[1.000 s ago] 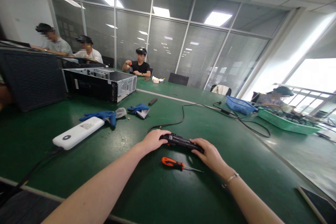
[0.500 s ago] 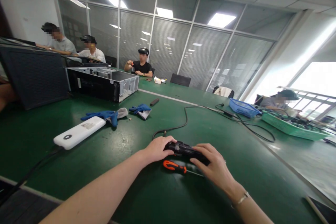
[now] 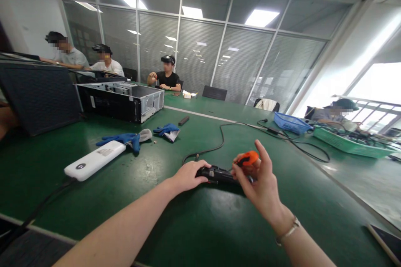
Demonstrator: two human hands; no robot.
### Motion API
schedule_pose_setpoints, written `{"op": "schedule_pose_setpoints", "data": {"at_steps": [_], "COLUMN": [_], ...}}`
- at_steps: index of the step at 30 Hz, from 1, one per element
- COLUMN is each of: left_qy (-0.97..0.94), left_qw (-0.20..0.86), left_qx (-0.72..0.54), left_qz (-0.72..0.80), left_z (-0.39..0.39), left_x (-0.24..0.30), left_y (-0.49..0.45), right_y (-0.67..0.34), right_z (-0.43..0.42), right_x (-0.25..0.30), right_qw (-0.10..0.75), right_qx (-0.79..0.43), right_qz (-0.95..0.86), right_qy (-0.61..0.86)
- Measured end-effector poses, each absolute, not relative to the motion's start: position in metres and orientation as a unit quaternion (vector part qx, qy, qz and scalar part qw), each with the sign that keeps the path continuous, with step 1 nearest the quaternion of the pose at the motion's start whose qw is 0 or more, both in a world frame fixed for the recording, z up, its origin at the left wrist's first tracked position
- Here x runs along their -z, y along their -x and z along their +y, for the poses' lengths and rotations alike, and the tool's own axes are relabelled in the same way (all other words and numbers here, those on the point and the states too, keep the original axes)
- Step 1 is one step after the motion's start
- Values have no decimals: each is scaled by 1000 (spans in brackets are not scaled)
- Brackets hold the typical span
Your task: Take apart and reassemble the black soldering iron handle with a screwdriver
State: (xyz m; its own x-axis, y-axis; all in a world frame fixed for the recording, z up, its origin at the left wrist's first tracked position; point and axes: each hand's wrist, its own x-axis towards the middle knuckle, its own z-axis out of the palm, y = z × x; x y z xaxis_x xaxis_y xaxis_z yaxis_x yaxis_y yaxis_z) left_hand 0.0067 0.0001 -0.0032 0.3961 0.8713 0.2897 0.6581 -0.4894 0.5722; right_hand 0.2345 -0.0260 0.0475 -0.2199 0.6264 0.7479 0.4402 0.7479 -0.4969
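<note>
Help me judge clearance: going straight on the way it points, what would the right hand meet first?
Probably the black device that the left hand holds: the right hand, gripping the orange screwdriver, points at its right end, though depth is unclear.

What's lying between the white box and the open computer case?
A blue glove lies between the white box and the computer case, seen in the head view.

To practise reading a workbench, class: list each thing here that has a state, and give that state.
screwdriver: gripped in the right hand, off the table.
black device: flat on the table, left hand gripping one end.
computer case: lying flat, open on top.
blue gloves: unworn, lying loose.
</note>
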Motion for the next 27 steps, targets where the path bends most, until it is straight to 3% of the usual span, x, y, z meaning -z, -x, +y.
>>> {"op": "schedule_pose_setpoints", "data": {"at_steps": [4,10,24,27], "left_qy": [-809,-812,-818,-820], "left_qw": [189,190,183,179], "left_qx": [-283,-282,-281,-278], "left_qz": [479,475,467,468], "left_z": [3,3,2,2], "left_x": [6,6,7,7], "left_y": [-7,-7,-6,-6], "right_y": [-225,-224,-219,-219], "right_z": [-25,-19,-25,-27], "right_x": [-24,-2,-25,-27], "right_qw": [560,529,433,455], "right_qx": [-80,-34,-1,52], "right_qz": [-771,-797,-868,-854], "right_qy": [294,291,243,249]}}
